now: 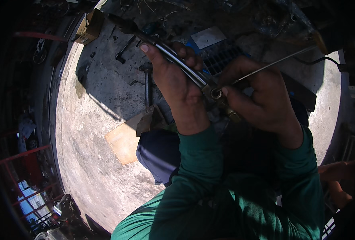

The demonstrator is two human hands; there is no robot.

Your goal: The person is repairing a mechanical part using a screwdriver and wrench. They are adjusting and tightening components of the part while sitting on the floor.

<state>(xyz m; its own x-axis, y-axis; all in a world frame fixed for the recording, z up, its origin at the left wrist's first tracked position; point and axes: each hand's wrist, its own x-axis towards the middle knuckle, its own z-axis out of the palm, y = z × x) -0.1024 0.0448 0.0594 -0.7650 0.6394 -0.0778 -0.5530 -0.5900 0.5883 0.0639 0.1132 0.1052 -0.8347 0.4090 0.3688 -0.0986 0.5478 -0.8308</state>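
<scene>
My left hand [175, 76] is closed round a long, shiny cylindrical metal part [171, 52], which slants from upper left down toward my right hand. Its near end has a round ring-like opening [216, 93]; the far end is dark and partly lost in shadow. My right hand [261, 96] pinches a thin straight metal rod [275, 64] that reaches up to the right. The right thumb lies right beside the ring opening. Whether the rod's tip enters it is hidden by the fingers.
On the concrete floor [93, 132] lie a hammer-like tool [147, 86], a dark bent tool [125, 50] and a tan board [123, 140]. Beyond my hands are a compartmented tray [225, 60] and a pale flat plate [208, 37]. A cardboard box [90, 27] stands upper left.
</scene>
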